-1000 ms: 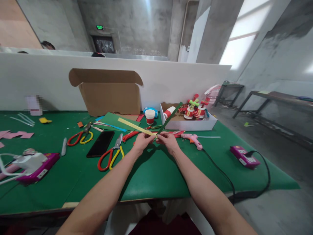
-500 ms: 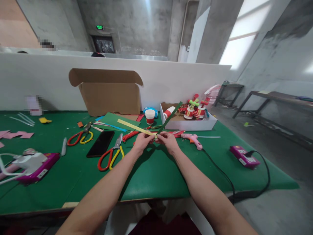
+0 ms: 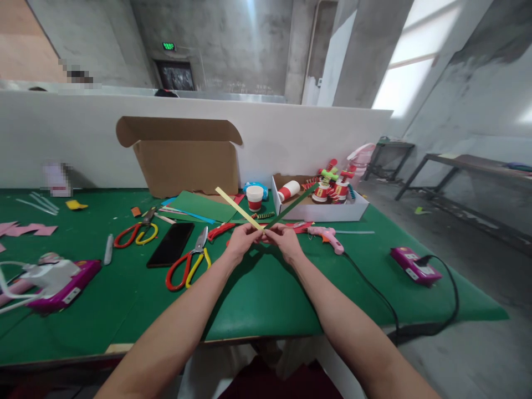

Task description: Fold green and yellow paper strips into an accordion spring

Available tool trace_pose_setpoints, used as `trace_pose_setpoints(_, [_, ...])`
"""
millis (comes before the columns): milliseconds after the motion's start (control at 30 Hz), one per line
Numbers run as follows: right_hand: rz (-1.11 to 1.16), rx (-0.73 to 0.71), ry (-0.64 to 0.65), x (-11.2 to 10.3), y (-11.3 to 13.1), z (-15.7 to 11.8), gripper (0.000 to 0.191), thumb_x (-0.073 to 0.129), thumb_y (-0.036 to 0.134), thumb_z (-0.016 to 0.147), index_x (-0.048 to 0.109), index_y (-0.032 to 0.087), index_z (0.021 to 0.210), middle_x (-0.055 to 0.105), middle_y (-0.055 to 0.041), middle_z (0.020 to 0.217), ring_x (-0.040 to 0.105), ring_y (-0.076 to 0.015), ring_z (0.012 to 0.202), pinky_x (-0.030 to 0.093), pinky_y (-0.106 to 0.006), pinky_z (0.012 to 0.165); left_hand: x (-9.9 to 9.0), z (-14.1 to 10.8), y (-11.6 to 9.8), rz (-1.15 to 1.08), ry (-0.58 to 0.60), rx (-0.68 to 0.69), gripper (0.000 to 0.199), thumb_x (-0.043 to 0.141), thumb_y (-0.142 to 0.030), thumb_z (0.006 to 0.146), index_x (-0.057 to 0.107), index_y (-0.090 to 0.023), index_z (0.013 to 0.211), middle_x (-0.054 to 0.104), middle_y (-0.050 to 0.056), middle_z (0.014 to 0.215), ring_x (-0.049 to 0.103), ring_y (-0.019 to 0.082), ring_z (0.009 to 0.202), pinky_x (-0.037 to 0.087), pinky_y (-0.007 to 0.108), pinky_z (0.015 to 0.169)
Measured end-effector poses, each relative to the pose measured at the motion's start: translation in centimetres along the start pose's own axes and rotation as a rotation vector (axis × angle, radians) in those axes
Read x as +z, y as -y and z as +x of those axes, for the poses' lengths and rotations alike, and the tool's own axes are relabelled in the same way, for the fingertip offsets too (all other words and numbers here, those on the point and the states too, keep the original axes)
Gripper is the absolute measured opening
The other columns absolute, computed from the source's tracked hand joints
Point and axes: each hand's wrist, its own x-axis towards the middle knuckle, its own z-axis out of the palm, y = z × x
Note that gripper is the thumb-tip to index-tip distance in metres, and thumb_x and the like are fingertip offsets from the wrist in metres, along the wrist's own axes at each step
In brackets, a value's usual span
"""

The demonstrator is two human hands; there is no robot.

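My left hand and my right hand meet above the table, fingertips pinched together. Between them the lower ends of two paper strips come together in a V. The yellow paper strip slants up to the left from my left fingers. Up to the right from my right fingers runs the dark green paper strip. My fingers hide the joint where the strips meet. Just right of my right hand lies a pink glue gun. Scissors with red and yellow handles lie left of my left hand.
A white box holds red and white paper-cup figures. A cup stands behind my hands. Green paper sheets, a phone and more scissors lie to the left. Purple power strips sit at both sides, with cords trailing.
The yellow strip has swung upward to a steeper slant. The green strip has tilted down to the right, so the V is more even. My hands have barely moved.
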Motion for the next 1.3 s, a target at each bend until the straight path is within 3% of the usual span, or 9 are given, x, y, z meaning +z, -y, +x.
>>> trace_pose_setpoints(167, [-0.027, -0.008, 0.007, 0.0, 0.08, -0.03, 0.037, 0.085, 0.039, 0.05, 0.058, 0.017, 0.064, 0.066, 0.0015, 0.058, 0.063, -0.0139, 0.055, 0.056, -0.03, 0.065, 0.03, 0.09, 0.12, 0.045, -0.024, 0.04, 0.036, 0.08, -0.043, 0.055, 0.065, -0.014, 0.069, 0.062, -0.001, 0.058, 0.051, 0.01, 0.053, 0.041, 0.023, 0.053])
trace_pose_setpoints(400, [-0.007, -0.044, -0.086, -0.03, -0.26, 0.25, 0.033, 0.083, 0.038, 0.052, 0.061, 0.017, 0.063, 0.067, 0.0006, 0.058, 0.064, -0.0145, 0.057, 0.056, -0.032, 0.068, 0.23, -0.04, 0.09, 0.027, -0.008, 0.026, 0.037, 0.079, -0.044, 0.056, 0.065, -0.014, 0.073, 0.064, 0.0, 0.063, 0.052, 0.01, 0.054, 0.042, 0.024, 0.054])
trace_pose_setpoints(633, [-0.022, -0.052, -0.024, 0.19, 0.03, 0.08, 0.03, 0.082, 0.037, 0.054, 0.071, 0.016, 0.071, 0.07, -0.0018, 0.063, 0.064, -0.0155, 0.059, 0.056, -0.032, 0.07, 0.08, -0.06, -0.06, -0.009, -0.034, 0.008, 0.036, 0.082, -0.043, 0.054, 0.064, -0.015, 0.068, 0.062, -0.002, 0.059, 0.052, 0.01, 0.054, 0.042, 0.023, 0.055])
trace_pose_setpoints(867, [0.011, -0.1, -0.051, 0.33, -0.09, 0.07, 0.03, 0.083, 0.038, 0.053, 0.065, 0.018, 0.066, 0.068, 0.0007, 0.061, 0.064, -0.015, 0.058, 0.056, -0.032, 0.07, 0.13, -0.08, -0.14, -0.01, -0.004, -0.028, 0.04, 0.082, -0.045, 0.053, 0.067, -0.014, 0.073, 0.066, 0.001, 0.064, 0.054, 0.01, 0.055, 0.043, 0.024, 0.056])
trace_pose_setpoints(1067, [-0.011, -0.136, -0.014, 0.23, -0.01, -0.11, 0.027, 0.083, 0.033, 0.057, 0.064, 0.018, 0.067, 0.067, 0.0013, 0.063, 0.064, -0.0143, 0.06, 0.055, -0.029, 0.068, 0.23, -0.15, -0.33, -0.018, -0.042, -0.001, 0.038, 0.083, -0.045, 0.052, 0.065, -0.014, 0.067, 0.062, -0.001, 0.057, 0.051, 0.009, 0.051, 0.041, 0.023, 0.053])
trace_pose_setpoints(1300, [0.154, -0.01, 0.063, -0.46, -0.8, 0.53, 0.03, 0.083, 0.033, 0.059, 0.062, 0.018, 0.073, 0.07, 0.0004, 0.069, 0.066, -0.0127, 0.063, 0.055, -0.028, 0.069, 0.2, -0.19, -0.66, -0.022, -0.049, -0.009, 0.037, 0.081, -0.045, 0.052, 0.063, -0.015, 0.063, 0.059, -0.002, 0.055, 0.048, 0.008, 0.05, 0.039, 0.022, 0.052])
